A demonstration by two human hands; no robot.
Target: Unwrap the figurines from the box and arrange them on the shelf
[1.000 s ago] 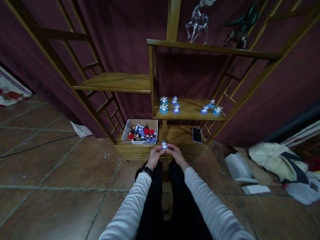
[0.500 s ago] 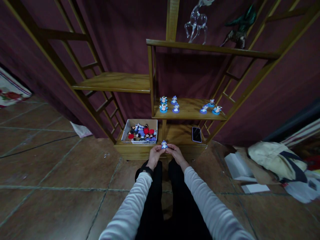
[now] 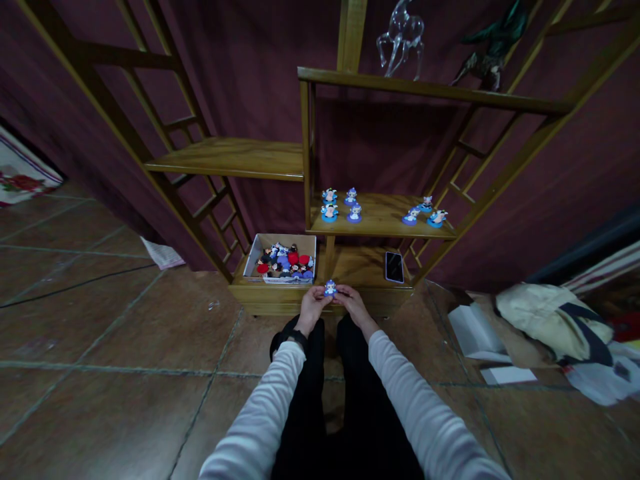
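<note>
Whole back of the room is a big maroon curtain [image 3: 240, 60], with brown tiled floor [image 3: 130, 413] spreading out below. Up against the curtain is a wooden shelf unit [image 3: 225, 157], glossy planks at staggered heights, lattice sides, tops of the uprights cut off by the frame. Off to the right, a cream and dark bag [image 3: 550, 317] is slumped on the floor, kinda murky over there. The bottom shelf has an open cardboard box [image 3: 253, 261] on the left, crammed with little figures so jumbled I can't count them, and a phone [image 3: 394, 268] lying on the right. Up top, a clear glass animal [image 3: 403, 37] loses its head to the frame edge, and the dark green statue [image 3: 493, 47] beside it is too dim to make out. Left hand [image 3: 312, 303] and right hand [image 3: 353, 303] share one grip, fingertips pinching a small purple-blue figurine [image 3: 330, 288] from both sides, just in front of the bottom shelf's edge. It's upright, but the fingers cover part of its base.
</note>
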